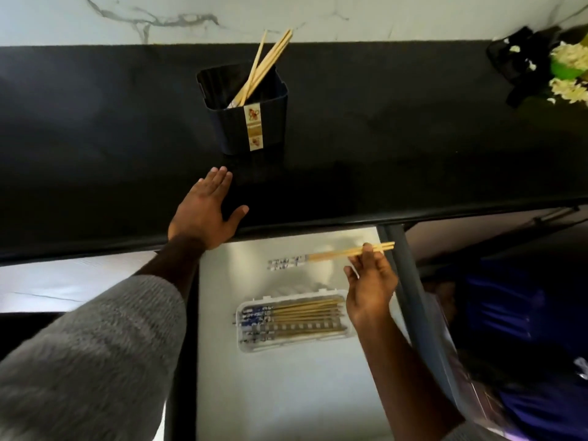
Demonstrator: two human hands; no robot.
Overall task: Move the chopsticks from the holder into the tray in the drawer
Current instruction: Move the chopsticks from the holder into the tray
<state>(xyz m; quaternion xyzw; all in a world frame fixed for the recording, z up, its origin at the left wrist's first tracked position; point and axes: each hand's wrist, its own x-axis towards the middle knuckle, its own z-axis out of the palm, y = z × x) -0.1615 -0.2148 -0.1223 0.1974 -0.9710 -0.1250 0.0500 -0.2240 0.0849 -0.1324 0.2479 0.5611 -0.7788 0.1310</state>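
Now chopsticks [331, 256] in right hand [370, 288]

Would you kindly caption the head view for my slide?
Right hand carries chopsticks above the drawer's tray; left hand rests flat by the holder.

holder [245, 106]: one
tray [294, 343]: one
chopsticks in holder [267, 62]: about four
chopsticks held [331, 256]: two
hands: two

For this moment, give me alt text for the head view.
The right hand holds chopsticks over an open drawer, above a tray already holding several. The left hand rests flat on the black counter near a dark holder with more chopsticks.
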